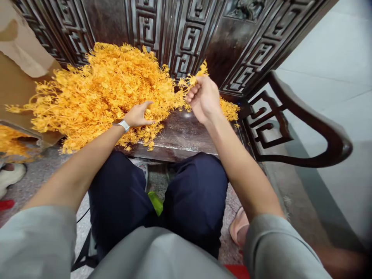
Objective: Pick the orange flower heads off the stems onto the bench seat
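Observation:
A large heap of orange-yellow, spidery plastic flower-like pieces (116, 85) lies on a dark wooden bench seat (188, 130). My left hand (138, 115) rests at the heap's near right side, thumb and fingers apart, its other fingertips partly hidden among the pieces. To the right and a little higher, my right hand (205, 97) has its fingers curled closed around a small cluster of the same pieces (202, 69). A loose string of them hangs between that hand and the heap. A smaller bunch (229, 109) sits behind my right wrist.
The bench's carved back (188, 35) rises behind the heap, and its curved armrest (314, 120) stands at the right. A cardboard box (20, 85) is at the left, with more orange pieces (13, 141) below it. A person's sandalled foot (240, 226) shows at lower right.

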{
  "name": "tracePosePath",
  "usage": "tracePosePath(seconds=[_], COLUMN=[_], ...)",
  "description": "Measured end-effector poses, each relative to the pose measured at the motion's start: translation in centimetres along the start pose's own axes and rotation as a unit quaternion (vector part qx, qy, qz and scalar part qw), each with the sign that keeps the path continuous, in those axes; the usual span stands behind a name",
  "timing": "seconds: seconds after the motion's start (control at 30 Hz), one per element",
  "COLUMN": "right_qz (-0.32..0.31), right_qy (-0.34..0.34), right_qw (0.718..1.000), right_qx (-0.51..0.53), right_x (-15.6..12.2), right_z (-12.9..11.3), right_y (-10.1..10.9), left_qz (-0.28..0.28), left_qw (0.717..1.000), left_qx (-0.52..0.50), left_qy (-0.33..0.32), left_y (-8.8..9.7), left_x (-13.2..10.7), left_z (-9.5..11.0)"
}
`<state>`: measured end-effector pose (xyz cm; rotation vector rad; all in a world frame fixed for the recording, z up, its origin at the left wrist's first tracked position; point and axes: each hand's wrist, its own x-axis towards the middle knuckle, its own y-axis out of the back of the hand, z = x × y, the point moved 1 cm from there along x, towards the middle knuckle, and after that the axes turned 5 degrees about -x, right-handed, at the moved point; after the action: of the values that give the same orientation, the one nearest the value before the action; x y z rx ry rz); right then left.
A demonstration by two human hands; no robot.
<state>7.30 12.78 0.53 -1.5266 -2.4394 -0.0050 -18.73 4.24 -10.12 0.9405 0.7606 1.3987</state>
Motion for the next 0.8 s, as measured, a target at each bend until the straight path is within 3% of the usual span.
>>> tracePosePath(seconds=[0.13,0.27,0.43,0.53,0.7,0.8], right_qz=[0.009,0.004,0.054,0.046,0.072,0.065], right_qy=[0.019,0.038,0.042,0.057,0.086,0.086], right_qw=[0.998,0.997,0.993,0.979,0.967,0.971], right_qx=[-0.057,-0.069,0.094,0.193,0.228,0.212], right_x=[0.9,2.9,3.9,3.7,4.3,5.2], right_z=[-1.4,-2.3,-5.7,-8.2,-12.0,-13.5], right_y=[1.8,3.1,1.8,0.5,-0.1,-0.4], left_qz=[0.057,0.041,-0.009,-0.016,-0.071,-0.073], left_qw=[0.998,0.999,0.997,0.993,0.988,0.987], left_qx=[-0.017,-0.015,0.017,0.029,0.079,0.088], left_qy=[0.001,0.018,0.077,0.112,0.11,0.112], left_y=[0.7,0.6,0.4,0.0,-0.8,-0.9], left_x=[-0.8,-1.4,-1.7,-1.7,-1.4,-1.3], left_z=[0.3,0.4,-0.1,-0.7,-1.5,-1.8])
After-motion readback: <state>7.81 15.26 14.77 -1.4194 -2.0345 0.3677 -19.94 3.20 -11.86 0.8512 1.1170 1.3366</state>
